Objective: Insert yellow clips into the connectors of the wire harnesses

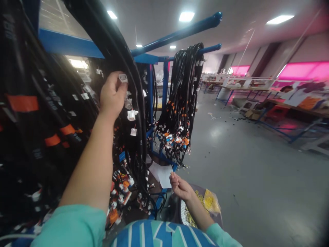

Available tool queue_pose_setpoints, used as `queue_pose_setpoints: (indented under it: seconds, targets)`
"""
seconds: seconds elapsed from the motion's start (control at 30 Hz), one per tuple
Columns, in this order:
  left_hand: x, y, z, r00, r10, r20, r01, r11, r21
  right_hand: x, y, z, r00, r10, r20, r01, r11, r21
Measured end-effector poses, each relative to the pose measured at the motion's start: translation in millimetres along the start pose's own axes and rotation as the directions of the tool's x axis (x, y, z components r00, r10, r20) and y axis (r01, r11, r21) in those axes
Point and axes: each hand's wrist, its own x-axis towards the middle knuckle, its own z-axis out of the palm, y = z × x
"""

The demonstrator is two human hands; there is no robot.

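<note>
White connector (123,78) sat clamped between the thumb and fingers of the left hand (113,94), raised beside a thick black cable bundle (137,89). Its shape was a small rounded block with an opening facing out. Low on the right, the right hand (180,187) had its fingertips drawn together; whether they pinched anything was too small to tell.

Just under the left hand, two more white plugs (131,115) dangled. The bundle — smooth, glossy, sleeve-like — hung down past them, hiding part of the blue metal rack (166,82). Dark harnesses (23,144) crowded the left side, three broad orange bands (22,103) standing out on the nearest ones. Below hung a tangle of white and orange connector ends (125,187), too many to count.

Near the right hand lay one thin white sheet (164,176). The right forearm partly covered a perforated white plastic basket (183,212) of small yellow pieces, with one clear bag of yellow bits (211,201) beside it.

Farther out, two round blue bars (180,34) jutted from the rack, and another harness cluster (181,89) hung there. Beyond the shiny grey floor (231,154) stood worktables (295,106), two pink-lit windows (307,73) and — overhead — five bright ceiling lights (186,16).
</note>
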Motion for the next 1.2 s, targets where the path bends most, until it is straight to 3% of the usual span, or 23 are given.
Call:
queue_pose_setpoints:
  seconds: [0.13,0.23,0.33,0.43,0.53,0.6,0.83,1.07,1.2]
  targets:
    - [-0.1,5.2,3.7,0.997,-0.042,0.066,0.039,0.998,0.042,1.6,-16.8,20.2,1.0,0.008,-0.025,-0.009,0.998,-0.068]
    - [-1.4,8.7,5.4,0.989,-0.049,0.14,0.035,0.994,0.1,2.0,-34.8,44.9,0.997,-0.052,-0.055,0.043,0.988,-0.146]
    - [-3.6,11.1,6.4,0.988,-0.054,0.147,0.035,0.991,0.131,-1.1,-52.3,89.3,0.987,-0.154,-0.038,0.139,0.953,-0.268]
    - [-6.5,12.6,6.9,0.99,-0.05,0.135,0.032,0.991,0.128,-8.1,-61.8,148.0,0.978,-0.192,0.081,0.208,0.907,-0.366]
    - [-9.6,12.6,7.0,0.993,-0.032,0.117,0.02,0.994,0.106,-15.2,-59.9,200.5,0.958,-0.186,0.22,0.266,0.866,-0.424]
    - [-11.2,11.5,6.9,0.995,-0.017,0.098,0.008,0.996,0.092,-17.6,-54.9,223.4,0.944,-0.178,0.278,0.292,0.844,-0.449]
    - [-12.7,9.2,5.9,0.995,0.007,0.102,-0.015,0.997,0.08,-13.6,-44.1,249.4,0.931,-0.146,0.333,0.302,0.821,-0.484]
    - [-12.1,10.7,6.7,0.994,0.013,0.11,-0.02,0.998,0.066,-11.0,-48.8,271.8,0.955,-0.049,0.292,0.193,0.85,-0.491]
    - [-11.4,11.4,8.1,0.995,0.011,0.102,-0.017,0.998,0.057,-10.7,-54.8,285.2,0.937,-0.056,0.345,0.219,0.863,-0.456]
